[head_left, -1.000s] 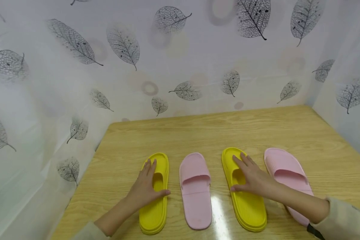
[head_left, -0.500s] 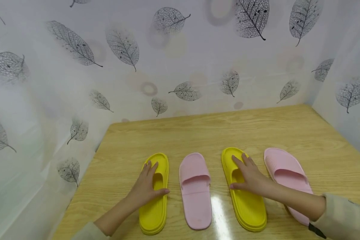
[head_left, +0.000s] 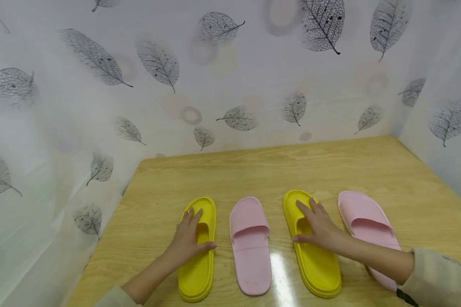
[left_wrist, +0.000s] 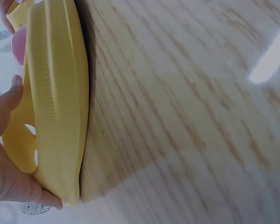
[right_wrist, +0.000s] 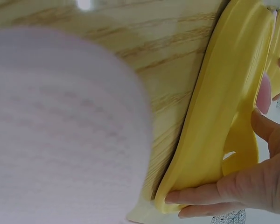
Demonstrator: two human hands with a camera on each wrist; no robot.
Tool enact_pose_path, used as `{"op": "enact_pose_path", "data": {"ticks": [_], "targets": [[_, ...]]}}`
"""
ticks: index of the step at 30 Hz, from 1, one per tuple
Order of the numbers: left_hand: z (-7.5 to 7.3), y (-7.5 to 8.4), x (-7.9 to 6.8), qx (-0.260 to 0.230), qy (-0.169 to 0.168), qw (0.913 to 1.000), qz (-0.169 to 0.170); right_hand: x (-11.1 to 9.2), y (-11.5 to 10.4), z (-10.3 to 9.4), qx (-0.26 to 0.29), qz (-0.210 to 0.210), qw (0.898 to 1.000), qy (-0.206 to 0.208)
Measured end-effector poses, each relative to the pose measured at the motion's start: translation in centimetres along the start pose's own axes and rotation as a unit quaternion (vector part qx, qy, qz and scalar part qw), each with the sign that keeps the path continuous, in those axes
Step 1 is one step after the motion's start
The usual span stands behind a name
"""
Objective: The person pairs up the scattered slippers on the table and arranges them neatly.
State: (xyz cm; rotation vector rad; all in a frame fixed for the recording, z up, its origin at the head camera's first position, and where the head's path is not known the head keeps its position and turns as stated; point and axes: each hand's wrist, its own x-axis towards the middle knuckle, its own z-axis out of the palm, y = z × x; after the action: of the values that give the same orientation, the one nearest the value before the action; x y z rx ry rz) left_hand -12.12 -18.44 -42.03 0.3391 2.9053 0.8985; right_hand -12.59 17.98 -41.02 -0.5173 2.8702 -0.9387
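Note:
My left hand (head_left: pixel 185 244) rests on the left yellow slipper (head_left: pixel 196 279), fingers spread over its strap and toe, thumb reaching across the footbed. In the left wrist view, straight fingers lie by the toe of this slipper (left_wrist: pixel 58 93). My right hand (head_left: pixel 322 230) lies likewise on the other yellow slipper (head_left: pixel 319 270). Its fingers (right_wrist: pixel 205 193) touch the side near the toe in the right wrist view, with the thumb beyond the strap. Between the yellow slippers lies a pink slipper (head_left: pixel 252 268). Another pink slipper (head_left: pixel 363 209) is at the far right, partly hidden under my right forearm.
All the slippers lie in a row on a wood-grain table (head_left: pixel 269 170), toes pointing away from me. A white leaf-printed sheet (head_left: pixel 253 81) hangs behind the table and along both sides. Light glares off the tabletop between the middle slippers.
The right thumb has shifted slightly left on its yellow slipper. The head view tilts a little; the slippers and left hand keep their places.

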Motion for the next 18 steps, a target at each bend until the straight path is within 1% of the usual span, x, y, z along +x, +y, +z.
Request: {"op": "enact_pose_path", "data": {"ticks": [11, 18], "targets": [[0.23, 0.0, 0.4, 0.005, 0.008, 0.9999, -0.004, 0.24, 0.08, 0.15, 0.0, -0.007, 1.0, 0.005], [0.15, 0.12, 0.6, 0.004, 0.012, 0.9999, -0.004, 0.52, -0.07, 0.01, 0.009, 0.003, 1.0, -0.003]]}}
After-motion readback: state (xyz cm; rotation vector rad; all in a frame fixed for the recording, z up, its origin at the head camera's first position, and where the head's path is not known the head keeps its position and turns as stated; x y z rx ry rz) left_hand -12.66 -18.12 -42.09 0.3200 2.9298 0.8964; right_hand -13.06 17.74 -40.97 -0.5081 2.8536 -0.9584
